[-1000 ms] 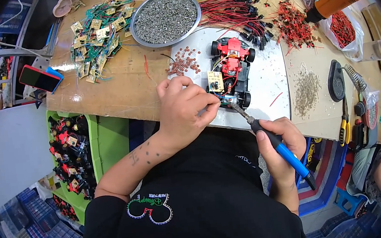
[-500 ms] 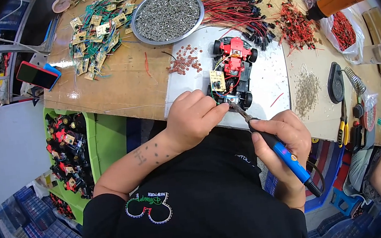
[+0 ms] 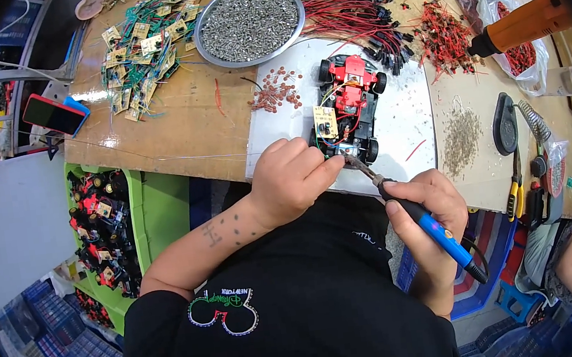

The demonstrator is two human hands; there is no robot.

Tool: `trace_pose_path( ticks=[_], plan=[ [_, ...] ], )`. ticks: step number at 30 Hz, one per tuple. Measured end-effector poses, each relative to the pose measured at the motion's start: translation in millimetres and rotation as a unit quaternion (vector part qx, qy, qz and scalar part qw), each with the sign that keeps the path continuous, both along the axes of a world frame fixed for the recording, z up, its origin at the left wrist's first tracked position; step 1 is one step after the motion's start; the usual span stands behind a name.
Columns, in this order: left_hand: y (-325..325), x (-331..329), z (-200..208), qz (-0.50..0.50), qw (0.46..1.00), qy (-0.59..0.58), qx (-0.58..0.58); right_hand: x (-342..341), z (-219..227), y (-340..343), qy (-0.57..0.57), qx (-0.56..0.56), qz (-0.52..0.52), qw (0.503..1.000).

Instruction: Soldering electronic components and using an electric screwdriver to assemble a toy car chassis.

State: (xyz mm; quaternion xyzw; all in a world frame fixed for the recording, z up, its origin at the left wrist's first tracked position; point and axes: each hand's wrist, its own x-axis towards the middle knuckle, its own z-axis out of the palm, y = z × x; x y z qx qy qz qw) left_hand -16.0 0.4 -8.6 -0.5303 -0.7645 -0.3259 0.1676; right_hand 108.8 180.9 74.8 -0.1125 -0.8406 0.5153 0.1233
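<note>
My right hand (image 3: 430, 208) grips a blue-and-black soldering iron (image 3: 442, 237). Its tip touches or nearly touches the near end of an upturned toy car chassis (image 3: 363, 114), black and red with black wheels. A tan circuit board (image 3: 325, 121) with thin coloured wires sits on the chassis's left side. My left hand (image 3: 294, 177) is closed in a pinch at that same near end, thumb and forefinger beside the iron's tip. A thin strand of solder wire (image 3: 199, 156) trails leftward from this hand over the table edge; the pinched end is hidden by the fingers.
A white sheet (image 3: 402, 116) lies under the car. Around it are a metal dish of small metal parts (image 3: 251, 24), circuit boards (image 3: 144, 50), red-black wires (image 3: 345, 20), brown discs (image 3: 277, 91), an iron stand (image 3: 503, 124) and an orange tool (image 3: 526, 23). A green bin (image 3: 164, 227) holds more chassis.
The soldering iron's handle and my right hand have shifted slightly right, with the tip still at the chassis's near end. My left hand has barely moved.
</note>
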Motion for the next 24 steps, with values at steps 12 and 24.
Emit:
trace_pose_path(
  ticks=[12, 24],
  plan=[
    [1.7, 1.0, 1.7, 0.003, 1.0, -0.023, 0.011, 6.7, -4.3, 4.9, 0.059, -0.003, -0.03, 0.998],
    [-44.7, -40.2, 24.9, 0.209, 0.976, 0.025, -0.051, 52.8, -13.2, 79.8, 0.118, 0.014, -0.359, 0.926]
  ],
)
